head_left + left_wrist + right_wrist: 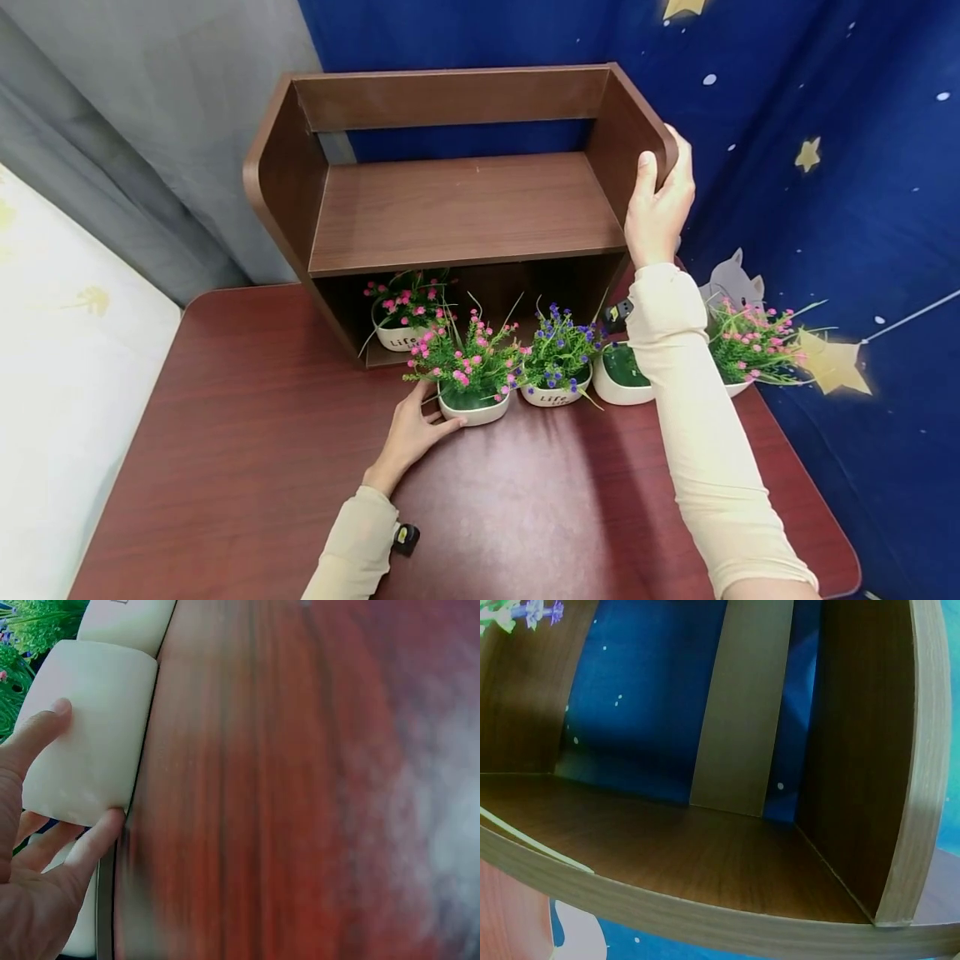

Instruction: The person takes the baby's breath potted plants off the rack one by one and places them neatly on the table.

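Observation:
A brown wooden shelf [465, 208] stands at the back of the table. My right hand [660, 204] grips the edge of its right side panel, thumb on the inner face; the right wrist view shows the shelf's lower compartment [667, 847] but not this hand. My left hand [411, 429] holds the left end of a white-potted plant with pink flowers [474, 408], thumb on the front of the pot [97, 735] and fingers round its end. To its right stands a purple-blue flowered plant [557, 392]. Another pink plant [401, 333] sits inside the lower compartment, at the left.
Farther right stand a white pot with green filling [621, 385], partly behind my right sleeve, and a pink-flowered plant [750, 342] near the table's right edge. Blue star-patterned cloth [810, 208] and grey cloth [150, 125] hang behind the reddish-brown table [247, 467].

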Demonstrator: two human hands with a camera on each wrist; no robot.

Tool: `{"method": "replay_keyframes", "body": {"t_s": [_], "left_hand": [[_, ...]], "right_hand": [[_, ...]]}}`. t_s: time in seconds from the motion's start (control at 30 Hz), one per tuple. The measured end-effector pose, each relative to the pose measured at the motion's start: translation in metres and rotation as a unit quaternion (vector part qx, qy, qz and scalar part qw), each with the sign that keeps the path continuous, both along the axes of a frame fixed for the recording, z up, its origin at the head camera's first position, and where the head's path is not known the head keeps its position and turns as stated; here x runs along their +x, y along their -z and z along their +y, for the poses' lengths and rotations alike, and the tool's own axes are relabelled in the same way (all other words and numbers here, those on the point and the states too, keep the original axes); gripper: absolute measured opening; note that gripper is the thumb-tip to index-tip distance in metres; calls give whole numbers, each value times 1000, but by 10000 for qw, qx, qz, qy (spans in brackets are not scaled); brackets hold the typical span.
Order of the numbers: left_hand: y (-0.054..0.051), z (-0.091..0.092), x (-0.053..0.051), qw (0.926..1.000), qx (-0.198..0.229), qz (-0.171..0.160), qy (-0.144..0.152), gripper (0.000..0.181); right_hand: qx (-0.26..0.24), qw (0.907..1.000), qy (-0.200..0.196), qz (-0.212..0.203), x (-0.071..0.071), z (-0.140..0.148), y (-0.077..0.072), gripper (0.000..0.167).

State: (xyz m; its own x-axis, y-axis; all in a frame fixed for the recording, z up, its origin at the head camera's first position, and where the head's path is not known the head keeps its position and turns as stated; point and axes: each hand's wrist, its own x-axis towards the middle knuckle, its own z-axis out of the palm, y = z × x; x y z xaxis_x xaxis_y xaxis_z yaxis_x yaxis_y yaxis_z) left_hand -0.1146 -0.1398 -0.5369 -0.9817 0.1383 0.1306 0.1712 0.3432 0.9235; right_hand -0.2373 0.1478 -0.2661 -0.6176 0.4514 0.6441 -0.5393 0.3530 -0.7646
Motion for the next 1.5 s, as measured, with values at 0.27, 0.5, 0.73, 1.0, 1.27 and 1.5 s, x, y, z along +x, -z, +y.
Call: {"method": "replay_keyframes", "body": {"t_s": [0.27, 0.5, 0.73, 1.0, 1.27, 1.5], "left_hand": [[-10, -11, 3, 9980, -525, -321, 165, 110], [-30, -42, -12, 9973, -389, 210, -578, 94], [-45, -54, -36, 9835, -541, 1268, -1174, 86], [-41, -64, -69, 9726, -1249, 1512, -1245, 91], [-43, -71, -93, 9751, -1882, 660, -967, 105], [-47, -72, -113, 9813, -1749, -314, -740, 106]], "right_hand": [[-38, 10000, -6, 2, 3, -2, -1, 31], [-30, 10000, -28, 3, 3, -2, -2, 31], [11, 9999, -79, -103, 4, -2, -2, 32], [-13, 9998, -161, -116, 3, -5, 1, 33], [-79, 9994, -275, -186, 2, -7, 3, 34], [-146, 9995, -225, -173, 0, -8, 3, 34]]}}
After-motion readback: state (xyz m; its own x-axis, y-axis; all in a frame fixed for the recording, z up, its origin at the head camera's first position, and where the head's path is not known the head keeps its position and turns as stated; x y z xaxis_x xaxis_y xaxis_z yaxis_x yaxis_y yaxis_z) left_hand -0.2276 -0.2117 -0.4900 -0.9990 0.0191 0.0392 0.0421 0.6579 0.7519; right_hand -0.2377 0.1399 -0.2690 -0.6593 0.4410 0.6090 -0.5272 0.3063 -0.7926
